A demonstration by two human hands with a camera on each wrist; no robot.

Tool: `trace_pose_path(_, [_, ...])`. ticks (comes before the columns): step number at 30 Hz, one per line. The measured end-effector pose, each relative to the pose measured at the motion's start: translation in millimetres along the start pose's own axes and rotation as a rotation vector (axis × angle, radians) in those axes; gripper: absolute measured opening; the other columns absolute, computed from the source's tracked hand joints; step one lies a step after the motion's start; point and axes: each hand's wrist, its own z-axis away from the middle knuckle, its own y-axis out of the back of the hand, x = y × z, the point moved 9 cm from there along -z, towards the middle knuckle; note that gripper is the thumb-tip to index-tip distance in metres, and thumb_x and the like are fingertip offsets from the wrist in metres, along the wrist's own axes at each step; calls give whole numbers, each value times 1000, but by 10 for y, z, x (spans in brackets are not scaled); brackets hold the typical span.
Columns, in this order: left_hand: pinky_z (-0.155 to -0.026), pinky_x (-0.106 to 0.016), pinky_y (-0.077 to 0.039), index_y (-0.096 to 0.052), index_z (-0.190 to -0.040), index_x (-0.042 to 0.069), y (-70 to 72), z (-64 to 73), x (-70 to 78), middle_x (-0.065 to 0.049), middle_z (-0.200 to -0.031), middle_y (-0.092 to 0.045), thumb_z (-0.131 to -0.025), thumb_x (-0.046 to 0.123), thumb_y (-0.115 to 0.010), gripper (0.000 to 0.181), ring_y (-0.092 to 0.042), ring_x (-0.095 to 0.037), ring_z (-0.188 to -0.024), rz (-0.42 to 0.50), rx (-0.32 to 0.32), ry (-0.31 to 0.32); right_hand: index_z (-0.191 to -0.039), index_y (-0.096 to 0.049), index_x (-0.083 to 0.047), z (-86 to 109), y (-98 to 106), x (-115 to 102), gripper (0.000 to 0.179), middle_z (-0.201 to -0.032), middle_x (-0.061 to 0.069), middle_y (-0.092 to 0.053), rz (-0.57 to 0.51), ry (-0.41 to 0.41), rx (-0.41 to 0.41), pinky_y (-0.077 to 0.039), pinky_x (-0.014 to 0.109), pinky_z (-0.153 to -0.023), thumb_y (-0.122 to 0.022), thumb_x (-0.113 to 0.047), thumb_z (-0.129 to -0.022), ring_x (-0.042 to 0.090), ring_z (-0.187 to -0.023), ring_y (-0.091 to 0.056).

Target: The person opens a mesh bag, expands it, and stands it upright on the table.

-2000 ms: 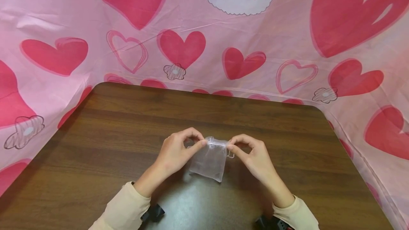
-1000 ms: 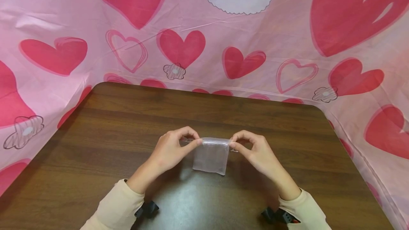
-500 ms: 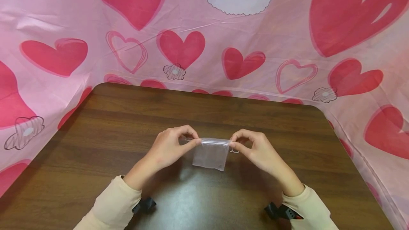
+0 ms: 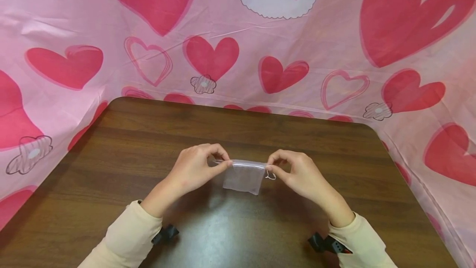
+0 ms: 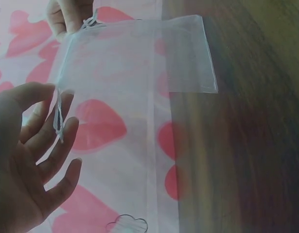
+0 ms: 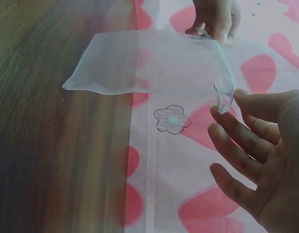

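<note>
A sheer white drawstring pouch [image 4: 243, 179] hangs by its top edge between both hands, spread wide and flat. My left hand [image 4: 195, 166] pinches the top left corner between thumb and index finger. At the top right corner, my right hand [image 4: 295, 171] pinches in the same way. Beneath the right fingers dangles a thin white cord loop [image 4: 271, 175]. The left wrist view shows another cord loop [image 5: 59, 116] hanging by the left fingers, whose other fingers are spread loosely. Through the see-through fabric [image 6: 149, 63] the background shows, and no contents are visible.
A dark brown wooden table [image 4: 167, 127] with rounded far corners lies below the hands. Around it hangs a pink curtain [image 4: 111, 20] printed with red hearts. Black wrist straps with camera mounts [image 4: 165, 235] sit at both cream sleeves [image 4: 122, 235].
Two seconds ago the pouch's top was bunched up. The hands have moved apart, pulling it straight and wide. Since then the left hand has shifted slightly left and the pouch's lower edge has risen.
</note>
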Motion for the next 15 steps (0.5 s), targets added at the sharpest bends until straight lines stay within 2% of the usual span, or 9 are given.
trace_pose_path(8, [-67, -33, -45, -68, -83, 32, 24, -11, 28, 20, -80, -63, -83, 31, -80, 12, -63, -7, -74, -49, 20, -48, -86, -68, -25, 0, 26, -75, 15, -79, -19, -61, 100, 51, 23, -36, 24, -53, -79, -15, -85, 2, -68, -53])
trace_pose_path(11, [-66, -33, -44, -68, -86, 33, 20, -4, 6, 20, -81, -64, -85, 32, -78, 10, -61, -7, -72, -24, 12, -33, -86, -68, -24, 2, 30, -91, 15, -80, -19, -62, 86, 59, 35, -37, 24, -54, -79, -14, -85, 2, -69, -54])
trace_pose_path(15, [-70, -33, -45, -68, -91, 34, -8, 26, -66, 21, -85, -65, -88, 36, -75, 8, -61, -4, -77, 58, -12, 17, -88, -69, -20, 1, 34, -96, 14, -82, -17, -65, 6, 53, 49, -44, 26, -60, -80, -12, -84, 4, -75, -58])
